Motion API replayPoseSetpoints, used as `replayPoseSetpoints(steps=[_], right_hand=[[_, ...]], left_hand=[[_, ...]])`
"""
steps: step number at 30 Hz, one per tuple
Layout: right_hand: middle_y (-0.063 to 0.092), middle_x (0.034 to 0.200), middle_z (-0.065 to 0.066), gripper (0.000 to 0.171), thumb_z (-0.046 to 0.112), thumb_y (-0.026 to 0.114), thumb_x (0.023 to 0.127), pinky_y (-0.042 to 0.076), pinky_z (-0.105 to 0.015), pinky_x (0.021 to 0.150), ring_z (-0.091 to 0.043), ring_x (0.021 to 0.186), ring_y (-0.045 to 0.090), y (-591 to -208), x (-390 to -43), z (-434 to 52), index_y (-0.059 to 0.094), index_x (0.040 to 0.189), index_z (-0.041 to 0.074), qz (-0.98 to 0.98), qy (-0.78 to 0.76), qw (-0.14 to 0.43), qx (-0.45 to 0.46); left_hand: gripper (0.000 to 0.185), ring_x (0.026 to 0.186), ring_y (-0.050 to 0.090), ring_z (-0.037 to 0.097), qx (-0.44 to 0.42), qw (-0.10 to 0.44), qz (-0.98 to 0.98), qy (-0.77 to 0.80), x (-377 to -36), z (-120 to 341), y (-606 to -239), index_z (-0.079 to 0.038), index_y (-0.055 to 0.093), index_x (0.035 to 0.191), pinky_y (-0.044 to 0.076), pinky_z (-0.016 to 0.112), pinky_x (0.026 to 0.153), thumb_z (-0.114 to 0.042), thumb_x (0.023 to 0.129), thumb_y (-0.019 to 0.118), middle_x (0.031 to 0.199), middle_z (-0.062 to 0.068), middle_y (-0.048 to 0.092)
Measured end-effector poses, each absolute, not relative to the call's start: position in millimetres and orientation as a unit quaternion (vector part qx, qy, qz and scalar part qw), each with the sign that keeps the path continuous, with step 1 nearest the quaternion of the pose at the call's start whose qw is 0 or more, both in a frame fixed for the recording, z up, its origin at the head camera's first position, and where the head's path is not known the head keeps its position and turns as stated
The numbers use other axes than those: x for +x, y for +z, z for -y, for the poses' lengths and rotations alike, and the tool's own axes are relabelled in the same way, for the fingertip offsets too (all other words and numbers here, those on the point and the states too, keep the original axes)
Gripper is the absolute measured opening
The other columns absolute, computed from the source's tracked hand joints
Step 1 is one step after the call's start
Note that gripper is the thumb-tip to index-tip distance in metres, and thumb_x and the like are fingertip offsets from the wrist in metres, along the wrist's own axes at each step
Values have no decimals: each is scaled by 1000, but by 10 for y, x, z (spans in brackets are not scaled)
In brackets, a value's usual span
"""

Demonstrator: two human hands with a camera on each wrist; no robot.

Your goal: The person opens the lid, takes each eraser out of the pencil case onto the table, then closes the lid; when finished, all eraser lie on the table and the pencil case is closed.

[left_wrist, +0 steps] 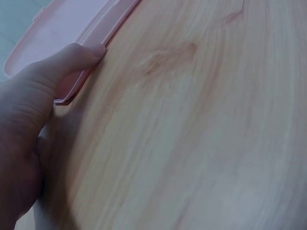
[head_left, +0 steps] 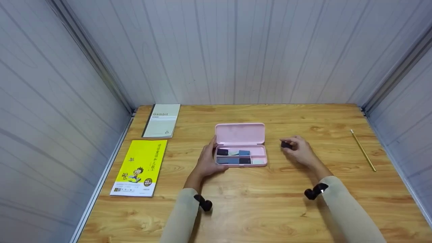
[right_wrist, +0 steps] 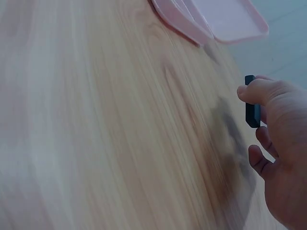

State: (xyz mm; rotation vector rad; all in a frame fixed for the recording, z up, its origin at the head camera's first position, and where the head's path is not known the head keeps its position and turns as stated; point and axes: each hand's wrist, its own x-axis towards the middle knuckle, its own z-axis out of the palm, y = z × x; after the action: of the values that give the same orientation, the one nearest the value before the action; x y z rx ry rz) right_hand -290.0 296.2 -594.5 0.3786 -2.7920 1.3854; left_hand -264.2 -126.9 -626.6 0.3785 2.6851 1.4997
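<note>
A pink pencil case (head_left: pixel 240 134) lies on the table with its lid raised at the back. Black, blue and white eraser-like blocks (head_left: pixel 244 153) are in its compartments. My left hand (head_left: pixel 206 161) grips the case's left end, the thumb along the front edge and the fingers round the side. In the left wrist view the thumb (left_wrist: pixel 72 57) presses on the pink wall. To the right of the case, my right hand (head_left: pixel 301 152) pinches a small black eraser (right_wrist: pixel 251 101) between thumb and fingers, held above the tabletop. Its lower fingers are loosely bent in the right wrist view.
At the left lie a yellow book (head_left: pixel 141 165) and, behind it, a pale notebook (head_left: pixel 163 121) marked Gambit. A pencil (head_left: pixel 363 150) lies near the right side of the wooden table (head_left: pixel 256 212). Panel walls (head_left: pixel 233 50) stand at the back and both sides.
</note>
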Motion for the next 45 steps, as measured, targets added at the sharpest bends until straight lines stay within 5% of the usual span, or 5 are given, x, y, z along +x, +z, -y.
replayPoseSetpoints(steps=[7, 15, 22, 37, 45], right_hand=[[62, 137, -31, 41, 0, 74, 105, 44, -9, 93, -43, 123, 64, -5937, -2917, -3244, 72, 146, 0, 899, 429, -4, 89], [59, 141, -32, 43, 5, 73, 107, 52, -26, 100, -44, 124, 65, -5922, -2902, -3500, 70, 150, 1, 912, 407, 0, 58], [62, 136, -29, 43, 8, 75, 107, 42, -8, 88, -39, 118, 66, -5943, -2872, -3628, 70, 149, 1, 916, 398, 15, 46], [59, 140, -31, 47, 9, 75, 107, 40, -5, 89, -50, 129, 65, -5970, -2836, -3661, 67, 153, 1, 910, 412, 7, 45], [62, 130, -29, 43, 6, 78, 104, 46, -12, 85, -35, 108, 65, -5905, -2773, -3536, 71, 146, -1, 905, 417, 30, 80]], left_hand=[[142, 161, 42, 39, 109, 34, -865, 489, -2643, 1257, -6250, -13, 18, 182, 30, 61, 139, -35, 72, 104, 165, 17, 58], [142, 160, 41, 37, 95, 41, -867, 487, -2625, 1247, -6235, -16, 17, 183, 29, 60, 140, -32, 73, 105, 166, 16, 56], [143, 159, 43, 36, 91, 43, -869, 485, -2634, 1245, -6240, -18, 17, 183, 31, 59, 140, -32, 72, 106, 165, 16, 57], [143, 155, 45, 37, 106, 36, -870, 480, -2638, 1244, -6256, -15, 16, 182, 32, 60, 138, -33, 72, 105, 161, 16, 59], [144, 156, 43, 35, 99, 35, -871, 480, -2637, 1245, -6263, -17, 15, 183, 32, 60, 138, -34, 72, 106, 165, 13, 58]])
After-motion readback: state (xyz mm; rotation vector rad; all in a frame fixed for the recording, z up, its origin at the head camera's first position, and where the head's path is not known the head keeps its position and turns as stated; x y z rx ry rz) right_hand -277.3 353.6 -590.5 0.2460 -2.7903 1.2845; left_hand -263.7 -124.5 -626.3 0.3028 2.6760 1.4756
